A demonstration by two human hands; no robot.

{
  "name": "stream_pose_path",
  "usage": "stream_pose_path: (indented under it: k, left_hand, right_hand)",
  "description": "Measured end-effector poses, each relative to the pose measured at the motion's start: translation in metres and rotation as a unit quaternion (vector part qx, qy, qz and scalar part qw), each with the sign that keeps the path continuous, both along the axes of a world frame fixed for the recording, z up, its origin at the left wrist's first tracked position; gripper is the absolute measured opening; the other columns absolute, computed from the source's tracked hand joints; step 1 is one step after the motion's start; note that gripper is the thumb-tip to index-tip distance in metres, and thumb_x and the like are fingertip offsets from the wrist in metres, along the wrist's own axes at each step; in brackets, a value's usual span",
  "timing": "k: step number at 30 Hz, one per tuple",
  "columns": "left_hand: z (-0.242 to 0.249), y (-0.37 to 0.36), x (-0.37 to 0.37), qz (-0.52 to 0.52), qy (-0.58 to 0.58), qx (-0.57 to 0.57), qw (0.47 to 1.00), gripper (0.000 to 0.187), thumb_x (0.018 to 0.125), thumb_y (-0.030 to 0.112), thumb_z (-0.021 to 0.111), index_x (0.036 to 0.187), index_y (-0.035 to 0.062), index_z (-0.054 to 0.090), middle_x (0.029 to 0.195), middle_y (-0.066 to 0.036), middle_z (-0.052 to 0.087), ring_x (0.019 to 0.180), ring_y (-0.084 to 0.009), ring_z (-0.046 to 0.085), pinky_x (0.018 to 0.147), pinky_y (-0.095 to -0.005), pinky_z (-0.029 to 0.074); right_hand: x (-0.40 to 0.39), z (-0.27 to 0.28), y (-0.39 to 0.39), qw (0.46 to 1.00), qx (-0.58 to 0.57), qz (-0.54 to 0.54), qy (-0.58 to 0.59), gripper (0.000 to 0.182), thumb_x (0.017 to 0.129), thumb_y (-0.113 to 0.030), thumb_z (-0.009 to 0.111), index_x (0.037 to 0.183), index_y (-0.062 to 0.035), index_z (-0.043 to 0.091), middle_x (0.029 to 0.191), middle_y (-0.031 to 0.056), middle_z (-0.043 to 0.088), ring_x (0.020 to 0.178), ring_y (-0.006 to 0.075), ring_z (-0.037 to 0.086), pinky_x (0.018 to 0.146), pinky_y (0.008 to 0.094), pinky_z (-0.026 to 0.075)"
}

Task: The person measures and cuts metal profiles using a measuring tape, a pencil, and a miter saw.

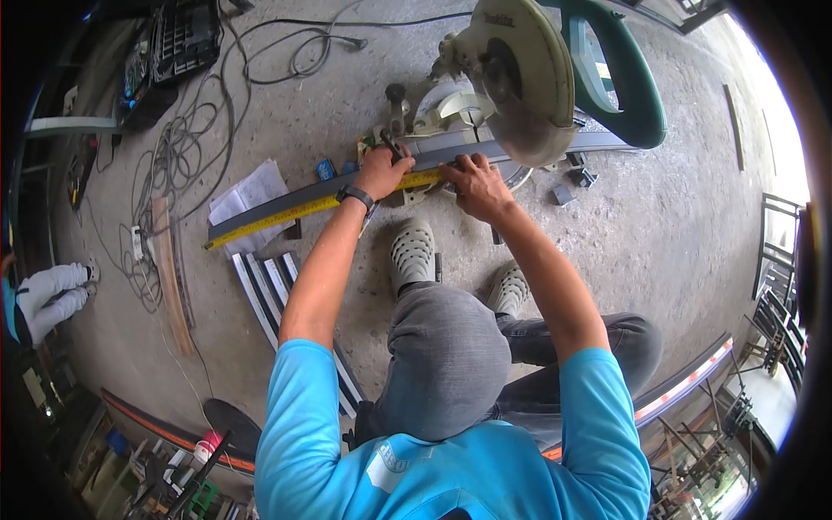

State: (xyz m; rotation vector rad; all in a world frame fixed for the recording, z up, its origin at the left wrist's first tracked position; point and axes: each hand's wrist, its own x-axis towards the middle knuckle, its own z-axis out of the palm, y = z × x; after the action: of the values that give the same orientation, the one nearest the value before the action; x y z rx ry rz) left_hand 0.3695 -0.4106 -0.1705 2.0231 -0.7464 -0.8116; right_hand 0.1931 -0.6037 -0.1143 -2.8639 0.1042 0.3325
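Note:
A long grey metal profile [269,208] lies across the base of a miter saw [530,87]. A yellow tape measure [303,208] is stretched along its near edge. My left hand [381,175], with a wristwatch [356,198] behind it, is closed around a dark pen-like marker [394,146] and rests at the profile and tape. Farther right, my right hand [481,186] has its fingers bent over the tape's right end and the profile, just left of the saw's blade guard. Whether a tape case sits beneath those fingers is hidden.
Paper sheets [251,192] lie under the profile's left part, with several cut metal bars [279,282] nearer me. Small offcuts [563,195] sit right of the saw. Tangled cables [186,139] and a wooden strip [169,269] cover the left floor. Another person's legs [56,290] show far left.

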Motion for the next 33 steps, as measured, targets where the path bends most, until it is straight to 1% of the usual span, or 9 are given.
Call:
stream_pose_path:
  k: [8, 14, 18, 20, 22, 26, 27, 31, 33]
  left_hand:
    - [0.0, -0.001, -0.004, 0.031, 0.004, -0.012, 0.999, 0.017, 0.097, 0.02, 0.07, 0.101, 0.0037, 0.068, 0.089, -0.009, 0.075, 0.08, -0.0193, 0.074, 0.072, -0.0326, 0.059]
    - [0.018, -0.002, -0.022, 0.037, -0.185, -0.061, 0.98, 0.018, 0.09, 0.02, 0.075, 0.1, 0.0055, 0.068, 0.091, -0.013, 0.073, 0.086, -0.0307, 0.072, 0.079, -0.0386, 0.055]
    - [0.01, -0.001, -0.011, 0.168, -0.127, -0.136, 0.968, 0.014, 0.096, 0.018, 0.071, 0.102, 0.0051, 0.068, 0.094, -0.009, 0.073, 0.088, -0.0231, 0.07, 0.081, -0.0348, 0.053]
    - [0.025, 0.025, -0.015, 0.219, -0.062, -0.218, 0.949, 0.014, 0.101, 0.018, 0.066, 0.104, 0.0044, 0.067, 0.095, -0.009, 0.072, 0.089, -0.0196, 0.069, 0.081, -0.0353, 0.053]
    - [0.072, 0.053, -0.017, 0.218, -0.121, -0.248, 0.936, 0.014, 0.104, 0.016, 0.06, 0.104, 0.0029, 0.066, 0.093, -0.004, 0.069, 0.089, -0.0122, 0.063, 0.08, -0.032, 0.051]
    - [0.076, 0.138, 0.023, 0.142, -0.185, -0.019, 0.972, 0.019, 0.102, 0.019, 0.063, 0.111, 0.0027, 0.065, 0.095, -0.01, 0.072, 0.092, -0.0265, 0.069, 0.085, -0.0357, 0.053]
    - [0.088, 0.148, 0.032, 0.112, -0.125, 0.086, 0.982, 0.043, 0.095, 0.034, 0.071, 0.121, 0.0009, 0.064, 0.106, -0.018, 0.071, 0.105, -0.0377, 0.069, 0.094, -0.0403, 0.053]
    - [0.054, 0.192, 0.056, -0.045, -0.243, 0.316, 0.916, 0.088, 0.075, 0.06, 0.083, 0.137, 0.0017, 0.06, 0.129, -0.024, 0.064, 0.126, -0.0396, 0.059, 0.11, -0.0475, 0.046]
    - [0.041, 0.194, 0.059, -0.044, -0.22, 0.351, 0.909, 0.087, 0.074, 0.063, 0.082, 0.135, 0.0042, 0.062, 0.128, -0.022, 0.064, 0.126, -0.0383, 0.059, 0.109, -0.05, 0.045]
  right_hand:
    - [0.0, 0.002, 0.001, 1.0, -0.004, -0.004, 0.001, 0.072, 0.081, -0.012, 0.075, 0.148, -0.0291, 0.054, 0.135, 0.0112, 0.053, 0.126, 0.038, 0.053, 0.096, 0.0485, 0.056]
    - [-0.001, 0.005, 0.0, 1.0, 0.015, -0.006, -0.007, 0.069, 0.082, -0.012, 0.074, 0.146, -0.029, 0.055, 0.136, 0.0114, 0.054, 0.125, 0.0394, 0.053, 0.096, 0.0494, 0.055]
    - [0.009, 0.001, -0.006, 1.0, 0.0, -0.01, -0.005, 0.063, 0.085, -0.012, 0.069, 0.145, -0.0278, 0.057, 0.137, 0.0119, 0.054, 0.125, 0.0383, 0.053, 0.096, 0.0492, 0.055]
    - [-0.001, -0.002, -0.001, 1.0, 0.019, -0.006, -0.017, 0.06, 0.086, -0.012, 0.067, 0.144, -0.0272, 0.057, 0.137, 0.0119, 0.055, 0.125, 0.0374, 0.054, 0.096, 0.049, 0.055]
    - [-0.008, 0.002, 0.005, 0.998, 0.035, 0.003, -0.048, 0.057, 0.087, -0.012, 0.066, 0.142, -0.0243, 0.058, 0.136, 0.0116, 0.056, 0.124, 0.0368, 0.054, 0.098, 0.0483, 0.054]
    - [-0.038, 0.005, 0.03, 0.989, 0.146, -0.007, 0.006, 0.061, 0.088, -0.014, 0.065, 0.147, -0.0204, 0.049, 0.128, 0.0145, 0.059, 0.119, 0.0408, 0.056, 0.098, 0.0498, 0.054]
    - [-0.049, -0.002, 0.035, 0.989, 0.148, 0.002, 0.025, 0.064, 0.087, -0.014, 0.066, 0.148, -0.0179, 0.046, 0.128, 0.0157, 0.058, 0.119, 0.0421, 0.056, 0.097, 0.0499, 0.054]
    - [-0.096, -0.04, 0.049, 0.981, 0.18, -0.017, 0.076, 0.072, 0.083, -0.013, 0.068, 0.149, -0.0116, 0.039, 0.128, 0.0192, 0.056, 0.118, 0.0449, 0.055, 0.096, 0.0497, 0.054]
    - [-0.114, -0.044, 0.059, 0.977, 0.171, -0.041, 0.117, 0.073, 0.081, -0.013, 0.069, 0.148, -0.0089, 0.038, 0.129, 0.0201, 0.055, 0.118, 0.045, 0.055, 0.096, 0.0494, 0.054]
